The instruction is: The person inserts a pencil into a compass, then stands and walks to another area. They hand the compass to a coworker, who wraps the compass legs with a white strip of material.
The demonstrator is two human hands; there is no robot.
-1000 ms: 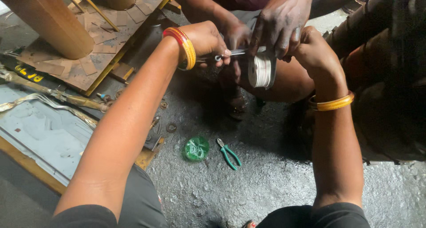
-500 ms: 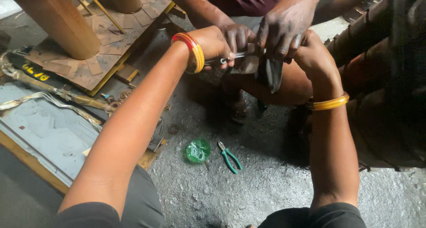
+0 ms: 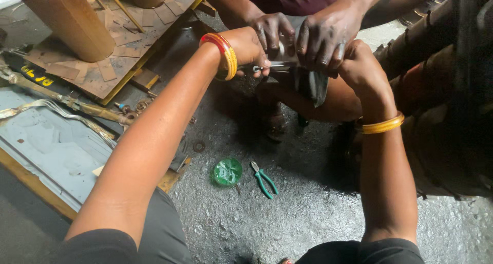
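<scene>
Between the closed left hand [image 3: 249, 48] and right hand [image 3: 359, 63], a dark metal part [image 3: 313, 84] is gripped alongside a co-worker's hands [image 3: 321, 35], so steady holding seems required next.

A black strip [image 3: 35, 75] with yellow markings lies at the left edge, beside the board. A crumpled green wrapper [image 3: 227, 171] lies on the floor at lower centre, just left of the pliers [image 3: 264, 179].

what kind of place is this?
Probably a small repair or metal workshop, with the work done on the ground: rough, grimy concrete floor, green-handled pliers lying loose, washers scattered about, and a co-worker's grease-blackened hands on a metal part.
</scene>
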